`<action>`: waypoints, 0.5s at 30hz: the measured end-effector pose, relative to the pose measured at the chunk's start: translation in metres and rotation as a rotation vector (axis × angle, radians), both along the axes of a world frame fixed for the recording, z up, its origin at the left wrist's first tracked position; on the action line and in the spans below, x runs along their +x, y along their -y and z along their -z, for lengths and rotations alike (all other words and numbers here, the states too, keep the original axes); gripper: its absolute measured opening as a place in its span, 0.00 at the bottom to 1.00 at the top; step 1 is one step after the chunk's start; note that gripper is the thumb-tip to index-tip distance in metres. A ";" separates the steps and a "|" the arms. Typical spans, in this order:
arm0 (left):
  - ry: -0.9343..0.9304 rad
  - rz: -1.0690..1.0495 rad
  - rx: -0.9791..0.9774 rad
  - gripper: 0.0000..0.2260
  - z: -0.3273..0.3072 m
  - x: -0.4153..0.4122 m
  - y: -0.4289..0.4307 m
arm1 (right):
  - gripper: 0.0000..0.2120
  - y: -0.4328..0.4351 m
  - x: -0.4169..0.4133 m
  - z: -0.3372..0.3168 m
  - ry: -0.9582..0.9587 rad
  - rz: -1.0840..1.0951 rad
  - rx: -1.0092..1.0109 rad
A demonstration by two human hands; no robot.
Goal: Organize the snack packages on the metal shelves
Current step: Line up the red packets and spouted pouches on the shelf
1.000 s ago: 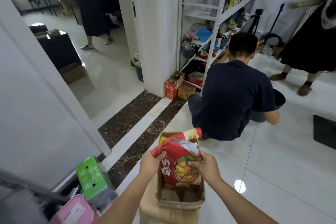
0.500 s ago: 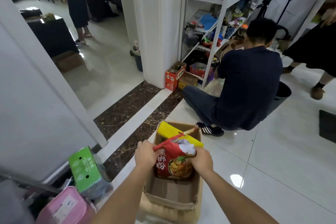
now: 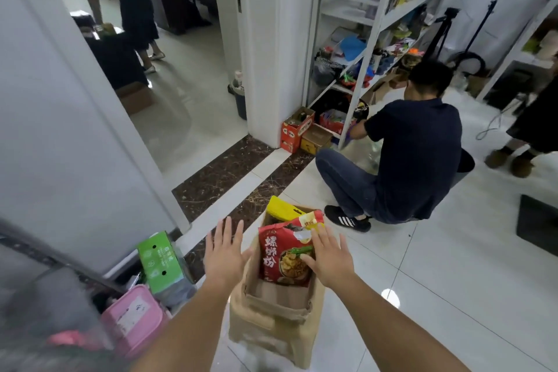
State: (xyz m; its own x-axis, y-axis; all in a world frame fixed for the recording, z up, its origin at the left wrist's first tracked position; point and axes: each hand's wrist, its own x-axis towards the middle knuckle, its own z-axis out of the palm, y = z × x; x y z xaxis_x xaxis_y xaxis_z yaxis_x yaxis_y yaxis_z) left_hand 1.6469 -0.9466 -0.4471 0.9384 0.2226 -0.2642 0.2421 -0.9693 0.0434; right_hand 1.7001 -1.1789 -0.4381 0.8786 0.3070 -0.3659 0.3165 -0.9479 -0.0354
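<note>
Left hand: splayed, released. Right hand: splayed, flat on red snack package (base hidden in cardboard box).

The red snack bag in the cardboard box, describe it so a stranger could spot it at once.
Bottom centre, on the white tiled floor, stands an open cardboard box. The red snack bag stands upright inside, touched by the right hand. Unlike the yellow package behind it, it carries big white characters and a food photo.
</note>
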 end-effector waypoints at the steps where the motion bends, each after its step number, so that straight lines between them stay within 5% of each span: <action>1: 0.024 -0.034 -0.009 0.55 -0.011 -0.015 -0.004 | 0.35 -0.001 -0.008 -0.009 0.008 -0.046 -0.016; 3: 0.061 -0.107 -0.008 0.56 -0.036 -0.047 -0.007 | 0.37 -0.006 -0.023 -0.027 0.024 -0.114 -0.010; 7: 0.008 -0.262 0.099 0.34 -0.072 -0.128 -0.010 | 0.62 -0.029 -0.068 -0.061 0.038 -0.285 0.060; 11: 0.141 -0.333 0.149 0.28 -0.078 -0.230 -0.032 | 0.58 -0.073 -0.125 -0.089 0.037 -0.469 0.062; 15: 0.166 -0.490 0.082 0.31 -0.072 -0.334 -0.055 | 0.65 -0.131 -0.198 -0.102 0.110 -0.711 0.124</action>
State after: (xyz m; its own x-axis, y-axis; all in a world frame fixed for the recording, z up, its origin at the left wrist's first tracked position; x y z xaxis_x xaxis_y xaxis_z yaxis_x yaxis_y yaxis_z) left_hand 1.3124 -0.8913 -0.3747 0.7464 0.6602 -0.0844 0.6648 -0.7455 0.0482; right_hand 1.5020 -1.0479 -0.3364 0.4810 0.8507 -0.2121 0.8621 -0.5030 -0.0620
